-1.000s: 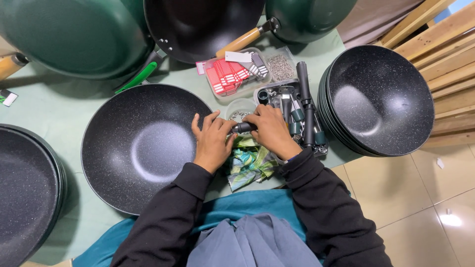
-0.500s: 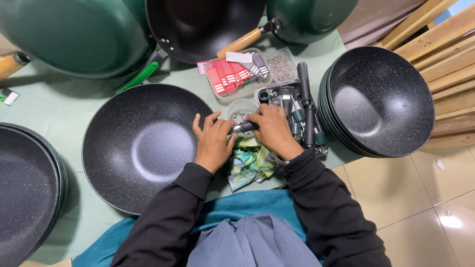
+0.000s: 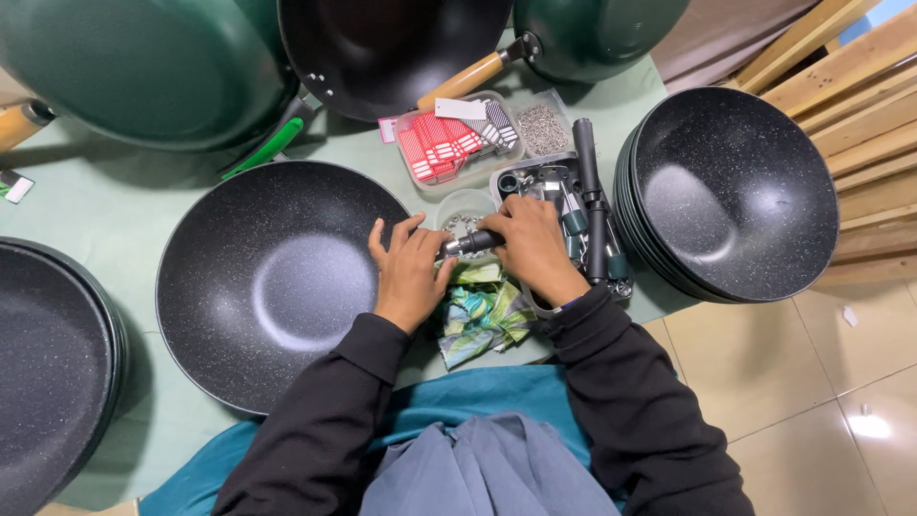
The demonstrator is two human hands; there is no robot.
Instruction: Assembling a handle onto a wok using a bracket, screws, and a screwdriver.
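Observation:
A black speckled wok (image 3: 277,282) without a handle lies on the pale green table (image 3: 105,220) in front of me. My left hand (image 3: 409,272) rests on the wok's right rim, fingers spread. My right hand (image 3: 530,244) grips a dark screwdriver-like tool (image 3: 470,243) whose metal tip points at the wok's rim beside my left hand. Under both hands lies a green patterned cloth (image 3: 482,311). A small clear tub of screws (image 3: 465,212) sits just behind the tool.
A stack of black woks (image 3: 731,191) stands at the right, another stack (image 3: 48,354) at the left edge. Green woks with wooden handles (image 3: 143,67) lean at the back. Trays with red tags (image 3: 441,148), screws (image 3: 543,127) and tools (image 3: 585,205) sit behind my hands.
Both hands stay at the wok's right rim with the tool; only slight shifts of the fingers show.

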